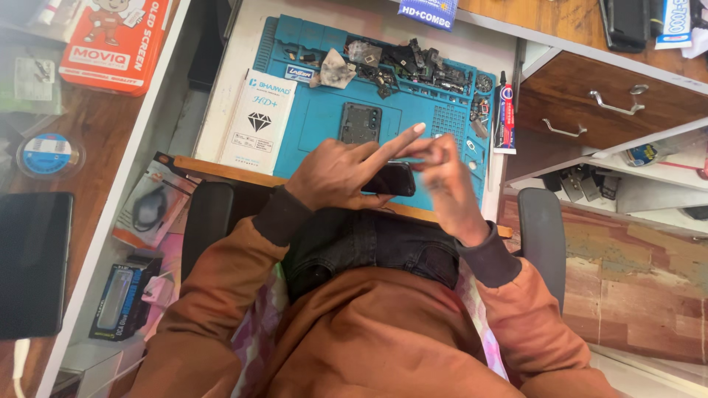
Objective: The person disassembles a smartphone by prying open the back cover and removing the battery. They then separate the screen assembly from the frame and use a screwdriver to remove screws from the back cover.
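Observation:
My left hand (341, 171) grips a black smartphone (393, 179) over the near edge of a blue repair mat (324, 121), with its index finger stretched out toward the upper right. My right hand (441, 175) is blurred, sits at the phone's right end with fingers bent over it, and touches or pinches something too small to make out. A dark phone frame (361, 122) lies on the mat just beyond my hands.
A white flat box with a diamond mark (259, 121) lies on the mat's left side. Several dark small parts (413, 63) fill the mat's top tray. A glue tube (506, 118) lies at the right. Wooden drawers (612, 99) stand right, an orange box (114, 44) far left.

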